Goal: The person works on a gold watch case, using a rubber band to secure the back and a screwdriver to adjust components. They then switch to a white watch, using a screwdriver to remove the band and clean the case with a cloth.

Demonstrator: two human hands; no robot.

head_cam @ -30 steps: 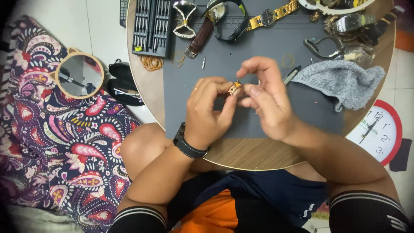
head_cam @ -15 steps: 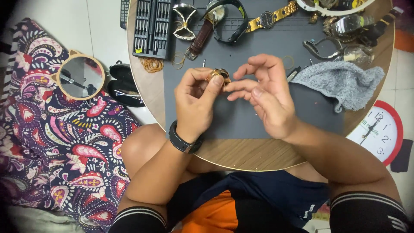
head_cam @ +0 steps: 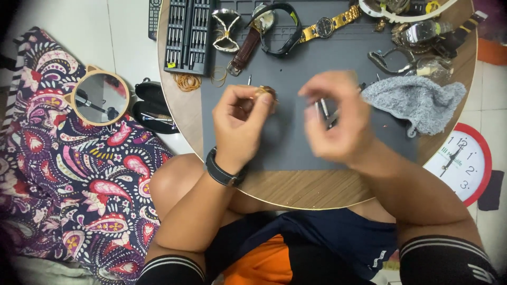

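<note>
A person's left hand [head_cam: 240, 124] is hovering over the grey mat [head_cam: 285, 142] on the round tabletop [head_cam: 317, 191], its grip closing on a small gold watch case [head_cam: 265, 93] at the fingertips. The right hand [head_cam: 338, 119], blurred, is hanging just beside it; whether its grip is open cannot be told. Wristwatches [head_cam: 322, 25], a screwdriver set [head_cam: 187, 36] and a grey cloth [head_cam: 420, 103] are lying around them.

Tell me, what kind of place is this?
Probably a home watch-repair corner on the floor. A small round table carries a screwdriver set, wristwatches and a grey mat. The left hand holds a small gold watch part.
</note>
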